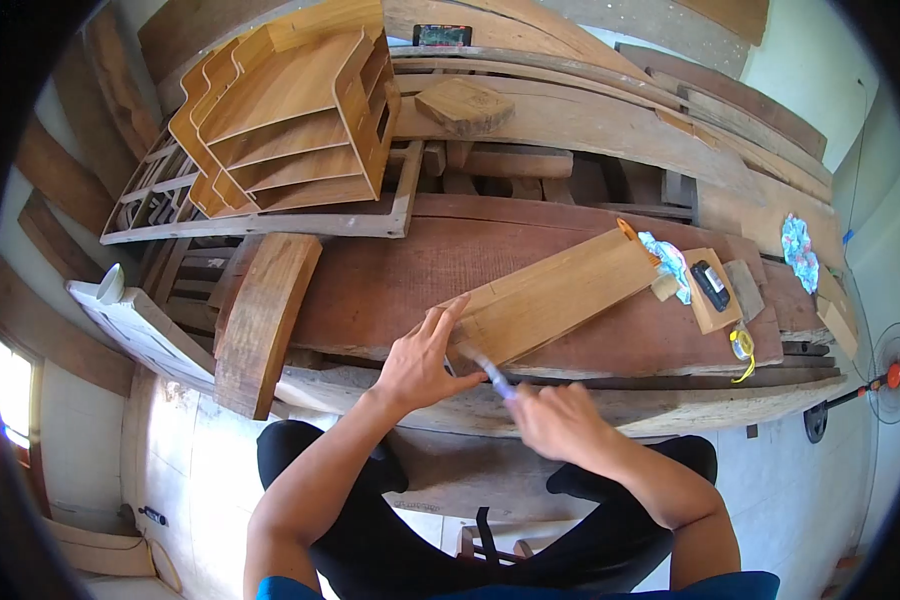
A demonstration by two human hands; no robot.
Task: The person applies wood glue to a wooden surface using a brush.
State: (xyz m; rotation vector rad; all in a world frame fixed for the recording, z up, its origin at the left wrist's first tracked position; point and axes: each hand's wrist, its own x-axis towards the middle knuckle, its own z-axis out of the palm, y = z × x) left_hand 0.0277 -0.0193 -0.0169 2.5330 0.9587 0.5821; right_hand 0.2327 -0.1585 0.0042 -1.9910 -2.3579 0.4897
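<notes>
A flat light-brown wooden board (560,295) lies slanted across a reddish-brown plank (400,260). At the board's near left end rests my left hand (417,362), thumb and fingers spread along its edge. My right hand (562,420) is closed around a slim tool with a pale purple handle (500,382). The tool's tip meets the board's near end between my hands; motion blur hides its exact kind. By the board's far end are an orange-handled item (627,230) and a crumpled blue-and-white cloth (667,265).
A tiered wooden organizer (300,120) stands at the back left, near a curved wood block (267,325). To the right are a black device (710,285), a yellow tape measure (742,345) and another cloth (799,252). A phone (442,36) lies at the back.
</notes>
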